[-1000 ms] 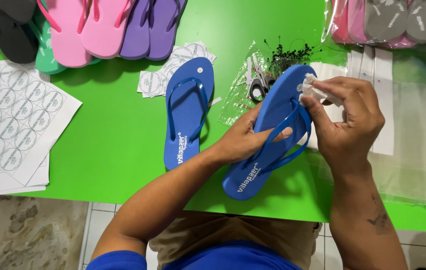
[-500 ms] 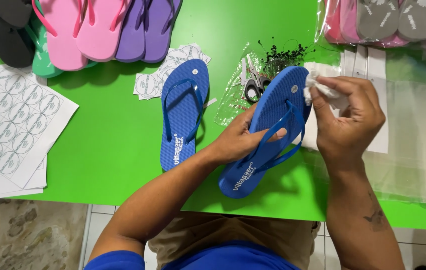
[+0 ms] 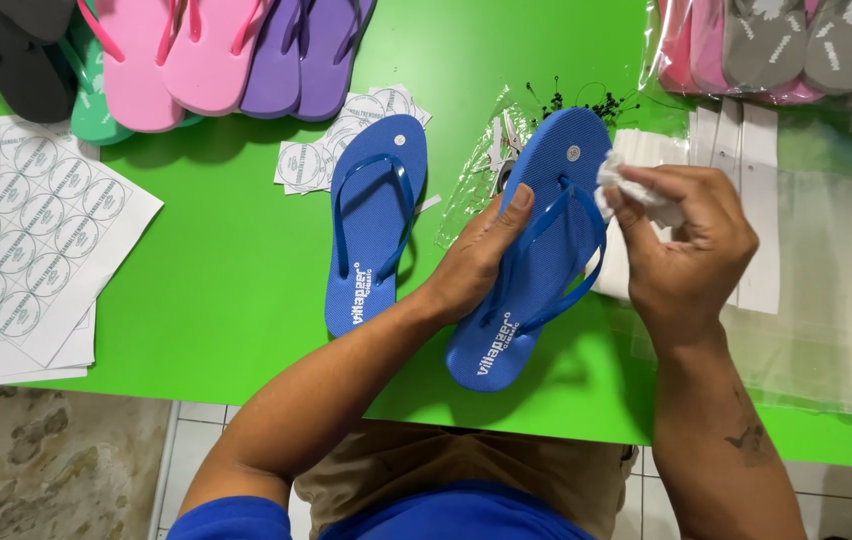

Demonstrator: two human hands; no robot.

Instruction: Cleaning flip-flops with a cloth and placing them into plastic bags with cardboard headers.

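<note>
Gripping a blue flip-flop (image 3: 536,250), the left hand (image 3: 481,255) steadies it while the right hand (image 3: 691,245) pinches a white cloth (image 3: 618,180).

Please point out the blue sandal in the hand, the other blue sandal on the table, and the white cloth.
held blue sandal (image 3: 506,345): head view, on its heel.
second blue sandal (image 3: 371,290): head view, on its heel.
white cloth (image 3: 618,182): head view, on the bunched part by the right hand's fingertips.
</note>
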